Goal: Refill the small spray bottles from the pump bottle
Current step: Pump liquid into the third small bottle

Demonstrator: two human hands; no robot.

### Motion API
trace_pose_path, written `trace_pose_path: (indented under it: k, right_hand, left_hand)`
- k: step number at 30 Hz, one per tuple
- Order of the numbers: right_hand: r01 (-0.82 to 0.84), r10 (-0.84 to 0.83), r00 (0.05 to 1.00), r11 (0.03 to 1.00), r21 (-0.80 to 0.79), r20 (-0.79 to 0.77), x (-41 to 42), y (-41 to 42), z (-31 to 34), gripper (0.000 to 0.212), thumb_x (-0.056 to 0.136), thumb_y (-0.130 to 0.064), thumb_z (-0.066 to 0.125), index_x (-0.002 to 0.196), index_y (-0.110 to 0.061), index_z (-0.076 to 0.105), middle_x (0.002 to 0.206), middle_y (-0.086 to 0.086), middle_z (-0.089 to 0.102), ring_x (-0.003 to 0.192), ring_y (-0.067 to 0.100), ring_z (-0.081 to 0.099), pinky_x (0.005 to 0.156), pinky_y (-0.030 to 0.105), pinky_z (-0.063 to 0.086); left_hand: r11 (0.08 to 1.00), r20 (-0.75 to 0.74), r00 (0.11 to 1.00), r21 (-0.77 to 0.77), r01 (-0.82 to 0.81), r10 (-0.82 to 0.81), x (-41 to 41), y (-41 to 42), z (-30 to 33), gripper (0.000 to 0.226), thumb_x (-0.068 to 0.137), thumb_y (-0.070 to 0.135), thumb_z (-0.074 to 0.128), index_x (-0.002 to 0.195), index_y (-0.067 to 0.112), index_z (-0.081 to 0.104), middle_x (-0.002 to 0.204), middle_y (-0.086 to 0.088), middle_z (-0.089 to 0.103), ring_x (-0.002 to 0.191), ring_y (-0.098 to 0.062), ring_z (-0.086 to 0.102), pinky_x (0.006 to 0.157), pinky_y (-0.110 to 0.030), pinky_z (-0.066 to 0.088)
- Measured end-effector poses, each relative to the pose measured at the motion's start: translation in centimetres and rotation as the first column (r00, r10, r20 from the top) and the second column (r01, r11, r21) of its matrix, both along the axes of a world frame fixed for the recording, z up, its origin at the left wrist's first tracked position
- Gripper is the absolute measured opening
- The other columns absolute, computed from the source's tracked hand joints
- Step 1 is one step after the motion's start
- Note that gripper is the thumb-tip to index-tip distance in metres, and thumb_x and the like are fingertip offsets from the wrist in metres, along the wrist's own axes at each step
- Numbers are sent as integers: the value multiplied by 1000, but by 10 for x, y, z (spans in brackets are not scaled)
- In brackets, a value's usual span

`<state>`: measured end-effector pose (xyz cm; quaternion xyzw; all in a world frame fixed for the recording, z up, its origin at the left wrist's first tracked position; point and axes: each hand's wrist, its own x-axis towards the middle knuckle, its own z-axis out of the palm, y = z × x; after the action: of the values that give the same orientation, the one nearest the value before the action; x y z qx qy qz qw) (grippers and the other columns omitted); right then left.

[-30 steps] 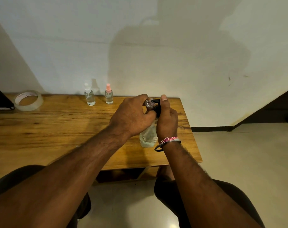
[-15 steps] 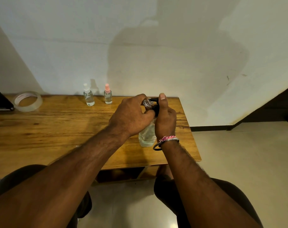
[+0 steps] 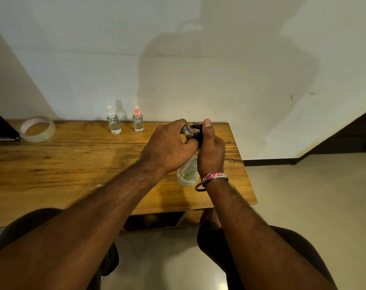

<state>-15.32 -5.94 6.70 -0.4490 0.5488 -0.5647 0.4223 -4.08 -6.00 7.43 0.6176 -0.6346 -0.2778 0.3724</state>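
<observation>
Filling looks under way: the left hand (image 3: 167, 149) grasps a small open bottle (image 3: 188, 130) at the spout of the pump bottle (image 3: 187, 170), whose black head the right hand (image 3: 211, 151) grips; next, a steady downward press

A pale plastered wall (image 3: 198, 59) with a soft shadow backs the wooden counter (image 3: 52, 164); glossy cream floor tiles (image 3: 303, 195) lie beside it.
</observation>
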Motion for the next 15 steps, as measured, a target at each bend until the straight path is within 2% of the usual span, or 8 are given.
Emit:
trace_pose_path:
  k: [6, 9, 15]
  right_hand:
    - [-12, 12, 1000, 1000, 6, 16, 3, 2, 0, 51, 93, -61, 48, 77, -25, 78, 72, -3, 77, 72, 5, 72, 60, 13, 50]
    - [-15, 15, 1000, 1000, 8, 12, 2, 0, -1, 50, 99, -54, 48, 81, -19, 80, 74, 0, 77, 74, 7, 73, 60, 13, 50]
    - [4, -4, 1000, 1000, 23, 3, 2, -2, -2, 45, 104, -44, 49, 77, -22, 78, 71, -2, 76, 72, 4, 72, 60, 12, 50]
  left_hand:
    - [1000, -17, 1000, 3, -10, 10, 0, 0, 0, 20, 91, 37, 73, 109, 29, 71, 88, 11, 72, 71, -11, 67, 61, -26, 48]
    - [1000, -21, 1000, -2, -20, 20, 1, 0, 1, 17, 91, 37, 73, 105, 28, 71, 85, 12, 71, 68, -10, 66, 59, -25, 48]
    - [1000, -7, 1000, -7, -19, 19, 0, -1, -1, 16, 91, 36, 73, 105, 29, 71, 85, 12, 71, 68, -8, 64, 57, -23, 43]
